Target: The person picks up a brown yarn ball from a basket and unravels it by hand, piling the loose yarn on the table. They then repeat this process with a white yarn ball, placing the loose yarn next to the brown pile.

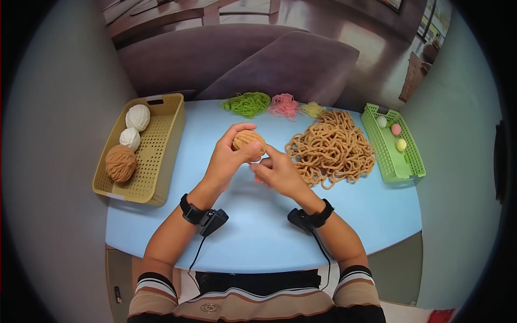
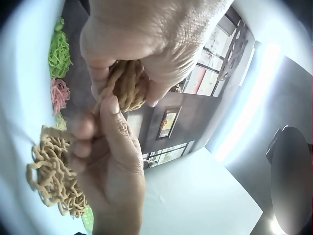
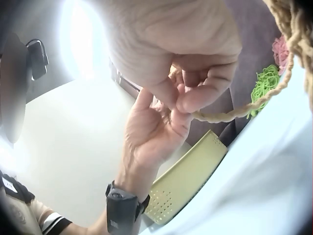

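The left hand [image 1: 225,160] grips a small tan yarn ball [image 1: 249,141], fingers over its far side and thumb on the near side. Close against it, the right hand [image 1: 277,171] pinches the tan strand at the ball's right side. In the right wrist view the strand [image 3: 227,116] runs from the fingers toward the loose yarn. A large heap of loose tan yarn [image 1: 334,148] lies to the right of both hands. The left wrist view shows the ball [image 2: 128,85] held between the left hand's thumb and fingers, with the right hand [image 2: 115,161] beneath.
At the left, a yellow basket [image 1: 171,145] holds two white balls [image 1: 138,117] and a brown ball [image 1: 121,163]. Green [image 1: 249,104], pink [image 1: 283,106] and pale yellow yarn [image 1: 313,110] lie along the back edge. A green basket [image 1: 396,156] with several small balls stands at the right.
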`<state>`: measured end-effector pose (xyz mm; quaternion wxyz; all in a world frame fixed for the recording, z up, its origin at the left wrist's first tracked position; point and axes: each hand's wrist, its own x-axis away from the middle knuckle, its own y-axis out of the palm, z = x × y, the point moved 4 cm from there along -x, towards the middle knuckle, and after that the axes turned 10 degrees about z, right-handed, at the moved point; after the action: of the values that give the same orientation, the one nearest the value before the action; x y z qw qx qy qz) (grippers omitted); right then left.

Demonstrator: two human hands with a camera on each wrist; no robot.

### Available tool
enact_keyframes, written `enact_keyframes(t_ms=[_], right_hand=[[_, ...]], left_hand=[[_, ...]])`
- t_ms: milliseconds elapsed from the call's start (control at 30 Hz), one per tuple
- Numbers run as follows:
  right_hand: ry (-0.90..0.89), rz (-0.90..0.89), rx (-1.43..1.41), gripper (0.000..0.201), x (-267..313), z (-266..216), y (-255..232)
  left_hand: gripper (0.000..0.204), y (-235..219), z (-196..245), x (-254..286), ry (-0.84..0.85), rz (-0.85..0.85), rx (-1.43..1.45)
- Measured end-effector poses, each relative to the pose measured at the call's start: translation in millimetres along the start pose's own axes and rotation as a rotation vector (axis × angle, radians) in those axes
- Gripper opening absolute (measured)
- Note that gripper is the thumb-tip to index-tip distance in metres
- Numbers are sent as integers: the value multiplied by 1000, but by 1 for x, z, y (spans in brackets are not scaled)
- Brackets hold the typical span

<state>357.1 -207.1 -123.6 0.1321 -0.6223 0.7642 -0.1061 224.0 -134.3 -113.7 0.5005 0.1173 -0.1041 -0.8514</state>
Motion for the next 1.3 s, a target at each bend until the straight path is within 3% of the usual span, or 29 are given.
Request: enact_keyframes(t_ms=[67,167,333,500,600,700,900,1000,1133,1300], right_hand=[[6,45,22,32,0,-8,-12],[-163,184,156,29,-2,-12,-37],[-168,345,-75,21,3,-36,-74],[-265,511,-133,16,1,-38,-103],[-293,555,-179,15,2,-36,-107],[-321,600,-189,15,3,-36,-113],[-355,803,-197,13,11,-39,-157],[-368,856,-208,13,11,-41,-159],[-384,914,-228,13,7,-31,-172],[-429,1150,-266,13,14,-10,-229]], left_hand=[[53,0,3,0,42,-15,-62],[58,-5,5,-4,53,-7,-134],[58,-11,7,-7,-13,-54,-195],[54,-5,14,-3,-72,-188,-246],[50,-2,17,0,-16,-275,-422],[46,-9,5,-5,140,-271,-517],[43,-23,11,-13,13,-152,-462],[43,-19,17,-9,-66,-183,-323],[41,-20,14,-8,-74,-255,-374],[40,-24,9,-11,-80,-276,-464]])
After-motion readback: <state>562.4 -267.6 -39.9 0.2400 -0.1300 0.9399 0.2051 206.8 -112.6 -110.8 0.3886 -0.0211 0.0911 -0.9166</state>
